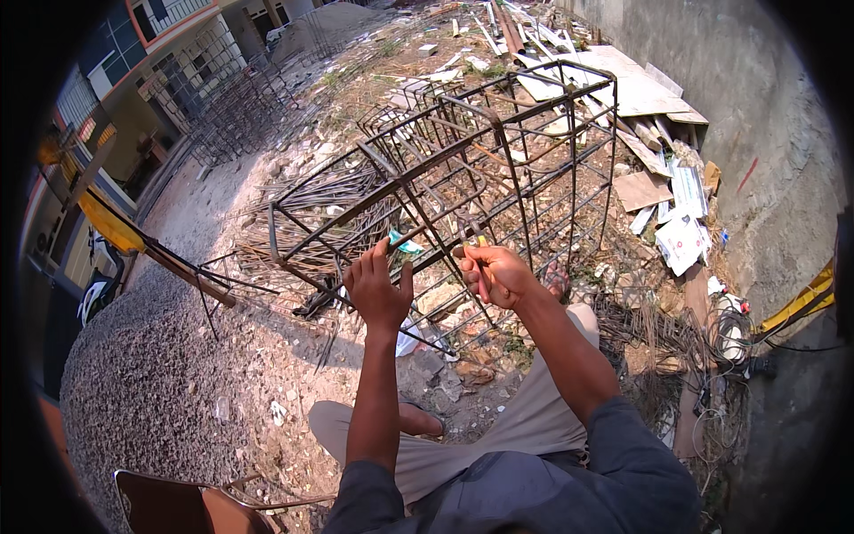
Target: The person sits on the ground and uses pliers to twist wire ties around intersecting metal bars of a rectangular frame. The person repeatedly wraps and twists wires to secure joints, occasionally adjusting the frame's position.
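Note:
A cage of dark steel rebar stands in front of me, built of long bars and bent rectangular hoops. My right hand is closed around the handles of a pair of pincers, coloured yellow and red. The jaws point away from me, at the cage's near side. To the left, my left hand is raised with its fingers stretched and thumb apart. Its fingertips are next to a cage bar; whether they touch it I cannot tell. A teal and white scrap shows just beyond those fingers.
Loose rebar lies in a pile left of the cage. A gravel heap rises at the left, above a brown chair. Boards and scrap lie along the concrete wall. Tangled wire is at my right.

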